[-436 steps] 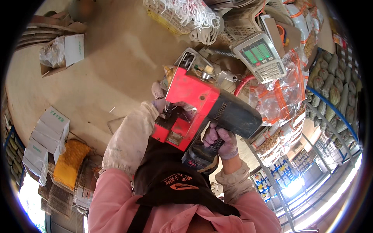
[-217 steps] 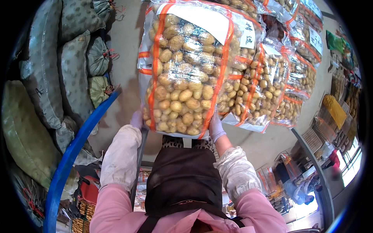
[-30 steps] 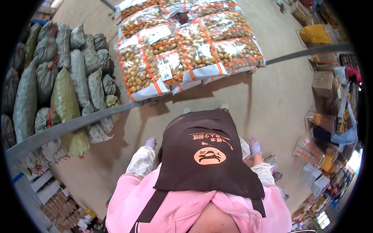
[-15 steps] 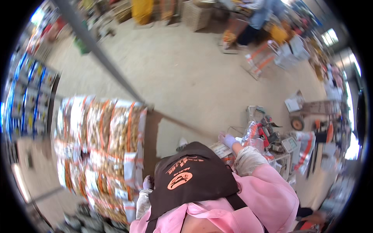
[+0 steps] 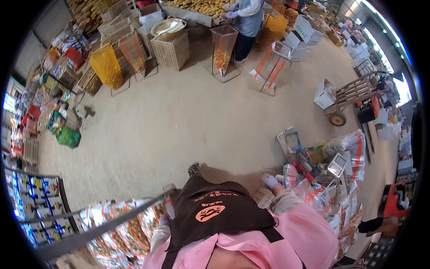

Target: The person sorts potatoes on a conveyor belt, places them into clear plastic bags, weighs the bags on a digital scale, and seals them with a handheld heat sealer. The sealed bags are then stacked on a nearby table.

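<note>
Your right hand (image 5: pixel 270 180) hangs near an orange-striped plastic bag (image 5: pixel 290 177) and a red machine (image 5: pixel 304 172). Your left hand (image 5: pixel 165 219), partly hidden by your apron (image 5: pixel 233 204), is beside bagged potatoes (image 5: pixel 131 235); contact cannot be determined. Well ahead, a co-worker (image 5: pixel 249 22) stands at a desk (image 5: pixel 190 17) bearing loose potatoes (image 5: pixel 201 5).

- A hand could pass over mid-floor (image 5: pixel 179 121).
- Rail (image 5: pixel 103 228) and bags (image 5: pixel 133 236) bar its near-left corner.
- Cart (image 5: pixel 356 93) and scale (image 5: pixel 337 165) obstruct its right side.
</note>
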A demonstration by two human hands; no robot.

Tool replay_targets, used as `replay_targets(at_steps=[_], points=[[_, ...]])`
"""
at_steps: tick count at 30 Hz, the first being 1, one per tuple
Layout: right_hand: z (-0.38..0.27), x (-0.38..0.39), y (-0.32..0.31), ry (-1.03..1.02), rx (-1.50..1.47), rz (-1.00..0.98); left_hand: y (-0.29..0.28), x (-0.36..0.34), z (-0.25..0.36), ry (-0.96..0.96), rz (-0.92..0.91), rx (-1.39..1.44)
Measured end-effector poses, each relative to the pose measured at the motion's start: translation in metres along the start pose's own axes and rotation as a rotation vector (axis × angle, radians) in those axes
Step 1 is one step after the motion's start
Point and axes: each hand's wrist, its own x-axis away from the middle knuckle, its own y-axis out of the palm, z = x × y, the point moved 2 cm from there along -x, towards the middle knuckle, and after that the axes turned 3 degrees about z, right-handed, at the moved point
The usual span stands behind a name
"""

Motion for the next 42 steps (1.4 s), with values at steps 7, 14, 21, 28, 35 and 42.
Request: replay_targets(at_steps=[7, 14, 21, 28, 35, 42], points=[[-0.071, -0.015, -0.011, 0.099, 0.49, -0.176, -0.052, -0.233, 0.211, -0.149, -0.025, 0.565], [-0.163, -0.156, -0.031, 0.513, -0.214, 0.404, -0.051, -0.374, 0.543, 0.115, -0.099, 0.512], [-0.203, -0.405, -0.155, 0.235, 0.355, 0.048, -0.039, -0.447, 0.715, 0.038, -0.2, 0.449], [-0.445, -0.587, -0.313, 0.011, 0.027, 0.499, -0.077, -0.599, 0.9, 0.365, -0.139, 0.089], [-0.616, -0.615, -0.275, 0.212, -0.205, 0.496, -0.111, -0.865, 1.15, 0.491, -0.054, -0.332], [-0.693, -0.604, -0.235, 0.417, 0.012, 0.271, -0.091, -1.019, 1.248, 0.646, 0.024, -0.756]])
